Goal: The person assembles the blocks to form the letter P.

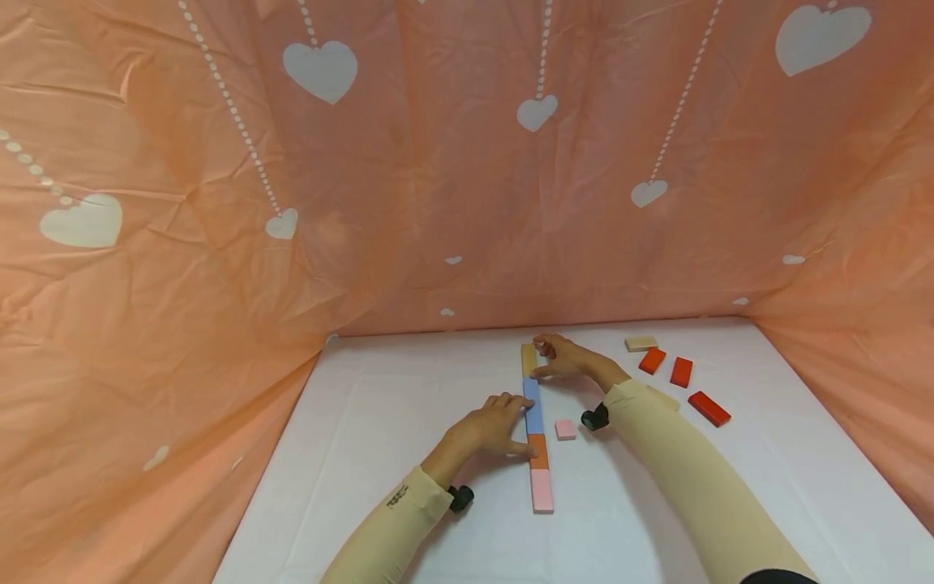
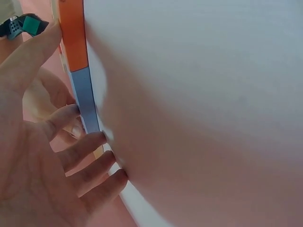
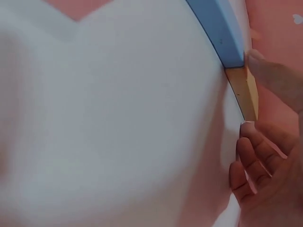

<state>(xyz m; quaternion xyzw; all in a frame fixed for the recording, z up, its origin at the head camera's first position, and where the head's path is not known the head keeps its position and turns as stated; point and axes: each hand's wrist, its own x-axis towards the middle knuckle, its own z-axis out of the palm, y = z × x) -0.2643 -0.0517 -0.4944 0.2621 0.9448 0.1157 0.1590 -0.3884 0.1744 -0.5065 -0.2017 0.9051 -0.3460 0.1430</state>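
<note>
A straight row of flat blocks runs away from me on the white table. Its nearest piece is a pink block (image 1: 541, 493), followed by an orange block (image 1: 541, 461), a blue block (image 1: 535, 418) and a yellow block (image 1: 529, 357) at the far end. From the left side, my left hand (image 1: 490, 427) spreads along the row, thumb at the orange block and fingertips beside the blue one. My right hand (image 1: 571, 358) reaches the yellow block from the right. In the right wrist view its thumb (image 3: 272, 78) lies near the blue-yellow joint, with its forefinger at the yellow block's far end.
A small pink square block (image 1: 565, 430) lies right of the row. Farther right are red blocks (image 1: 709, 408) and a cream block (image 1: 640, 344). Another cream block (image 1: 662, 397) is partly hidden by the right sleeve. An orange cloth with white hearts (image 1: 467, 203) hangs behind the table.
</note>
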